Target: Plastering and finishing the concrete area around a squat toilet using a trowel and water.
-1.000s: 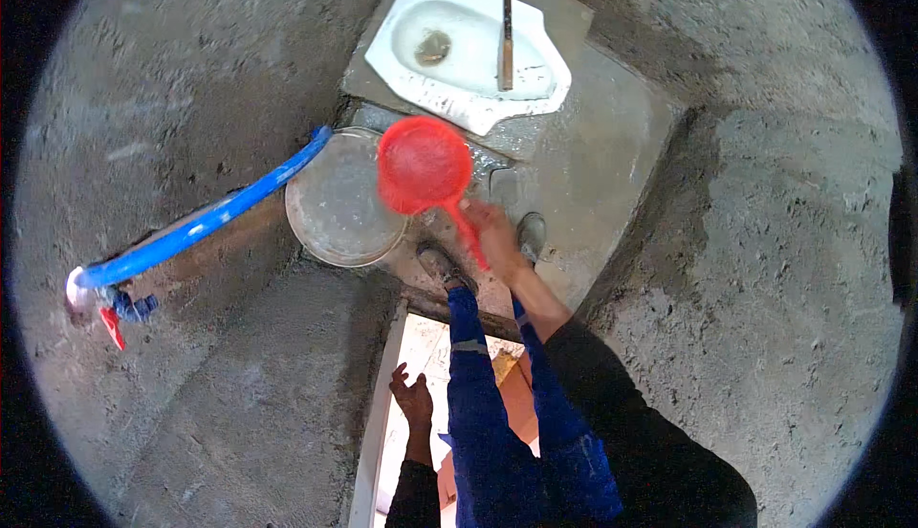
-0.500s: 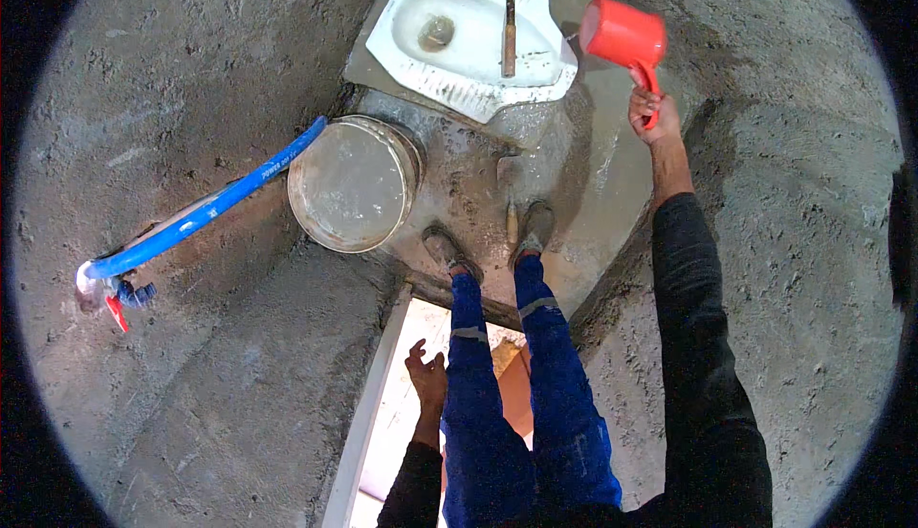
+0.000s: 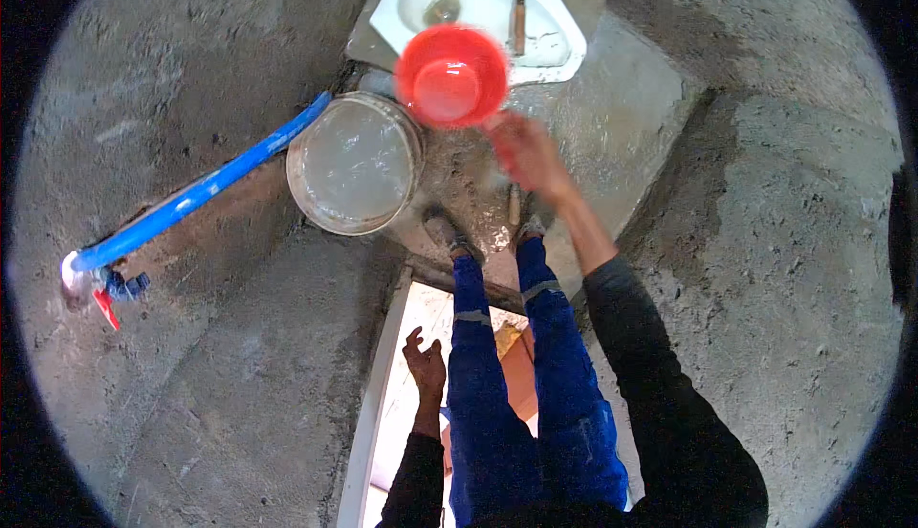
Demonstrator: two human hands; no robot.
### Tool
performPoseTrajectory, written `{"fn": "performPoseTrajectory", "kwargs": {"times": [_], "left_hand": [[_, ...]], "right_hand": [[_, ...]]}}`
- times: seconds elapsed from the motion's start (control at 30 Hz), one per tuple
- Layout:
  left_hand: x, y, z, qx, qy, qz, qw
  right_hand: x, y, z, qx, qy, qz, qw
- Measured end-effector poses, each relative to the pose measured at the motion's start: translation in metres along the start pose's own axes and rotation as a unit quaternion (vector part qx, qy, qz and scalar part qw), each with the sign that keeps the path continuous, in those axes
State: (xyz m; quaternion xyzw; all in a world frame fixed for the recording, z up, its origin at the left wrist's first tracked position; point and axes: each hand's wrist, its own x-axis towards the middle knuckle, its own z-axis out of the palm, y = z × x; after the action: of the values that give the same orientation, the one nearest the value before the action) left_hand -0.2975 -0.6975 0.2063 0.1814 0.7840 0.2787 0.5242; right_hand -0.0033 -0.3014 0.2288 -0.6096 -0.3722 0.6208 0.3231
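Note:
A red plastic dipper mug (image 3: 449, 78) hangs in the air between the bucket and the squat toilet, its round mouth facing up at me. My right hand (image 3: 529, 155), a little blurred, is closed around its handle. Just left of the mug stands a round bucket (image 3: 352, 169) of cloudy water, the surface rippled. Behind the mug, the white squat toilet pan (image 3: 550, 50) is partly covered by it. My left hand (image 3: 426, 365) hangs low beside my left leg, fingers loosely bent and apart, with nothing in it.
A hammer (image 3: 519, 26) lies across the toilet pan. Between my shoes, a wooden-handled tool (image 3: 514, 205) rests on the wet floor (image 3: 622, 136). A blue hose (image 3: 206, 188) runs from a wall tap with a red lever (image 3: 107, 310) to the bucket. Rough cement walls surround me; a doorway is below.
My right hand has swung the mug left from beyond the toilet's right side to near the bucket, turning its mouth upward. The bucket's water now ripples. My left hand has barely moved.

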Motion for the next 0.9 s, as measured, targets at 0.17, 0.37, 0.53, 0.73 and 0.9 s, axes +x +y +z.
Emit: {"fn": "performPoseTrajectory", "kwargs": {"times": [0.17,0.37,0.53,0.73,0.9], "left_hand": [[-0.002,-0.004,-0.02,0.103,0.028,-0.035,0.994],[0.003,-0.013,0.019,0.054,-0.01,-0.016,0.998],[0.009,0.033,-0.002,0.067,0.018,-0.069,0.995],[0.016,0.083,0.02,0.053,0.018,-0.042,0.998],[0.024,0.059,0.012,-0.021,0.086,0.075,0.993]], "right_hand": [[-0.023,0.038,0.155,-0.415,-0.163,-0.118,0.887],[0.045,0.16,0.191,-0.683,0.179,-0.445,0.551],[0.065,0.175,0.269,-0.643,-0.127,-0.143,0.742],[0.092,0.143,0.212,-0.435,-0.155,-0.213,0.861],[0.057,0.06,0.139,-0.206,-0.25,0.093,0.941]]}}
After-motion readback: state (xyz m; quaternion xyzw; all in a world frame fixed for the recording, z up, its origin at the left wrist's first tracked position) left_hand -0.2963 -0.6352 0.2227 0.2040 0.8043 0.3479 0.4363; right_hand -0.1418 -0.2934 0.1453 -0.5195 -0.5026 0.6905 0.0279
